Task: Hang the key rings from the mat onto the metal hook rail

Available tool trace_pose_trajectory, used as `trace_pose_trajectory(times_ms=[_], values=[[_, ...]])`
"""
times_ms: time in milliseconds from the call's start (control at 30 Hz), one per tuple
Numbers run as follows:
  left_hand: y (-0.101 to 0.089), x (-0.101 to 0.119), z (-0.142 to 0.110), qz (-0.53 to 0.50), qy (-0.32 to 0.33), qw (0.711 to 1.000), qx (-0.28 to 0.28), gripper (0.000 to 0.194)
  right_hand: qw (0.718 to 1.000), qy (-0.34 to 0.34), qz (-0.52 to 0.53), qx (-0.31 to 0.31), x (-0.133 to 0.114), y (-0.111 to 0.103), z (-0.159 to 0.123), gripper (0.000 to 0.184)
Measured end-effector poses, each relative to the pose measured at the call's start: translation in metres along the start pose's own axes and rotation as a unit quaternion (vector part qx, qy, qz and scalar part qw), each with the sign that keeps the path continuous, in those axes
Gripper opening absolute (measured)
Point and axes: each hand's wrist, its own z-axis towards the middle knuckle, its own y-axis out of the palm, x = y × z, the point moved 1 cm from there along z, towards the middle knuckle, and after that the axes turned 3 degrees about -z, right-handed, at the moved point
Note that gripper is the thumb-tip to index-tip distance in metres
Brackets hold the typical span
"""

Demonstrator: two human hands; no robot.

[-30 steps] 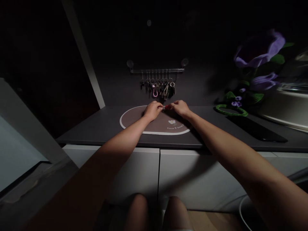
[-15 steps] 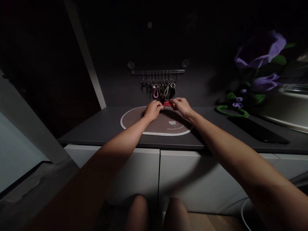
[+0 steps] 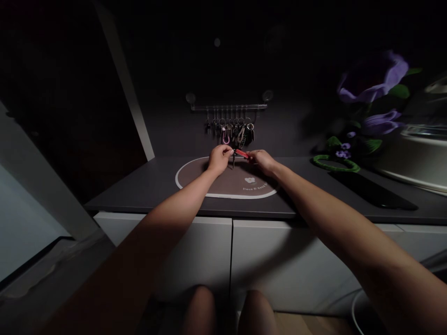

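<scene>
My left hand (image 3: 219,159) and my right hand (image 3: 262,161) meet above an oval brown mat (image 3: 209,184) on a dark counter. Between them they pinch a small red key tag (image 3: 241,153) with a key hanging from it near my left fingers. Both hands have their fingers closed on it. Just behind, on the wall, a clear rail (image 3: 228,107) carries several key bunches (image 3: 230,130).
The dark counter (image 3: 139,188) tops white cabinet doors (image 3: 209,251). A purple artificial flower (image 3: 373,79) and a green ring (image 3: 335,163) stand at the right, with a flat black object (image 3: 373,190) and a metal vessel (image 3: 415,158). My knees show at the bottom.
Both hands have lifted slightly off the mat with the red tag, and the key now hangs down from it between them.
</scene>
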Motion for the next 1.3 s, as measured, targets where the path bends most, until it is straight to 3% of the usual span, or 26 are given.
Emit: trace_pose_trajectory(times_ms=[200,367,533,667,1300], values=[[0.002,-0.006,0.002,-0.12,-0.066,0.99,0.023,0.009,0.997,-0.014,0.017,-0.07,0.005,0.008,0.002,0.025],[0.003,-0.003,0.0,-0.178,-0.102,0.979,0.013,0.008,0.995,-0.072,0.006,-0.062,0.005,0.009,0.001,0.018],[0.002,0.002,-0.002,-0.206,-0.131,0.97,-0.008,0.011,0.987,-0.138,0.068,-0.05,-0.001,0.008,0.0,0.019],[0.002,0.001,-0.003,-0.222,-0.143,0.964,-0.016,0.014,0.98,-0.19,0.057,-0.025,-0.006,0.007,-0.002,0.022],[0.008,-0.002,-0.005,-0.29,-0.157,0.941,-0.077,0.029,0.973,-0.219,0.06,-0.034,-0.006,0.002,-0.001,0.022]])
